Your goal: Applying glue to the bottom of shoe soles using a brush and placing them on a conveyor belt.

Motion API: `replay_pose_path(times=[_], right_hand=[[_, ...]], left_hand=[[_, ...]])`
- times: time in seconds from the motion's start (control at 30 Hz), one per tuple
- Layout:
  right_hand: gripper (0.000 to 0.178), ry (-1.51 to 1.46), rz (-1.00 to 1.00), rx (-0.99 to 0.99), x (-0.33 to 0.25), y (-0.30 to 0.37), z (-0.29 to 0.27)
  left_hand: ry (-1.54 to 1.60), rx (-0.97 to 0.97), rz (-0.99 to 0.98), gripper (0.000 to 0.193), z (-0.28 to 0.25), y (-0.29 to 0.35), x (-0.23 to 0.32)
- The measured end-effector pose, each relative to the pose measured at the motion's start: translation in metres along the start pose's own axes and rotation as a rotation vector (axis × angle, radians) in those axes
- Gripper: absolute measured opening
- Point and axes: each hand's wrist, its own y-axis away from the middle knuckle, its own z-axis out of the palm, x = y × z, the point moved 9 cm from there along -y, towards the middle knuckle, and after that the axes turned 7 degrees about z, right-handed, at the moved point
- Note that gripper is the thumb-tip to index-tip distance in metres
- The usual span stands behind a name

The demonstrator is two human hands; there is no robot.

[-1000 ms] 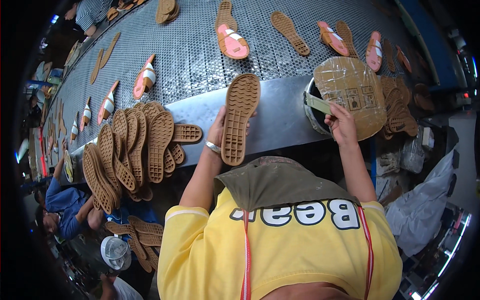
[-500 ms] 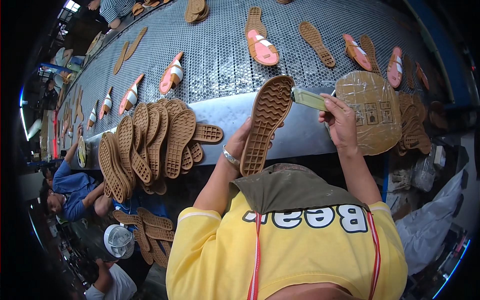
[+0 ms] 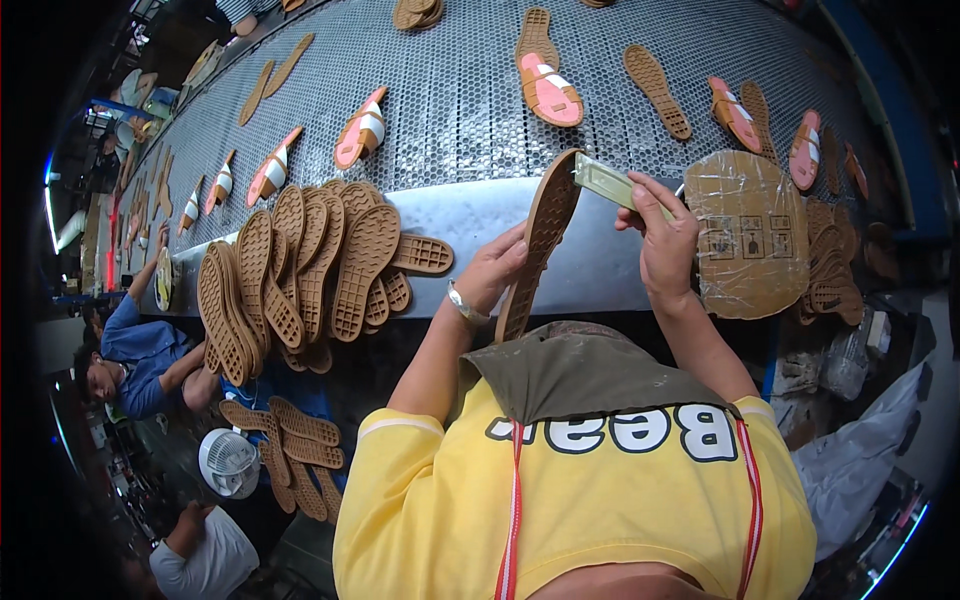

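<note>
A brown shoe sole (image 3: 546, 225) with a ridged tread stands tilted in my left hand (image 3: 492, 268), whose fingers wrap round its side. The sole is turned nearly edge-on, toe end up. In my right hand (image 3: 664, 238) is a flat pale green-handled tool (image 3: 606, 182), pinched between thumb and fingers. Its far tip meets the upper edge of the sole; what the tip is made of cannot be made out. Left of my left hand lies a heap of brown soles (image 3: 300, 260). A tape-wrapped brown board (image 3: 748, 270) sits beside my right hand.
Beyond the metal ledge (image 3: 450, 205) runs a mesh conveyor (image 3: 440, 90) carrying sandals with pink insoles (image 3: 550, 92) and loose soles (image 3: 657, 90). More soles (image 3: 832, 265) are stacked at right. At lower left are a white fan (image 3: 229, 462) and a co-worker in blue (image 3: 145, 345).
My left hand has turned the sole from tread-facing to nearly edge-on. The tool in my right hand has shifted slightly up and stays at the sole's upper edge. The view has shifted slightly.
</note>
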Motion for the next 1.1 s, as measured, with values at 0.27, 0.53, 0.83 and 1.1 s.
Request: replay_pose_path(times=[0.27,0.53,0.83,1.1], right_hand=[[0.022,0.118,-0.067,-0.191,-0.004,0.012,0.040],[0.020,0.208,-0.045,-0.354,0.016,0.029,0.064],[0.021,0.226,0.017,-0.449,0.032,0.055,0.084],[0.016,0.336,-0.150,-0.623,0.018,0.083,0.107]], left_hand=[[0.045,0.044,0.001,0.050,-0.009,-0.012,0.002],[0.196,0.136,0.000,0.050,-0.034,-0.020,-0.006],[0.320,0.057,0.090,0.057,-0.045,-0.040,0.002],[0.246,0.075,0.033,0.050,-0.054,-0.040,0.018]])
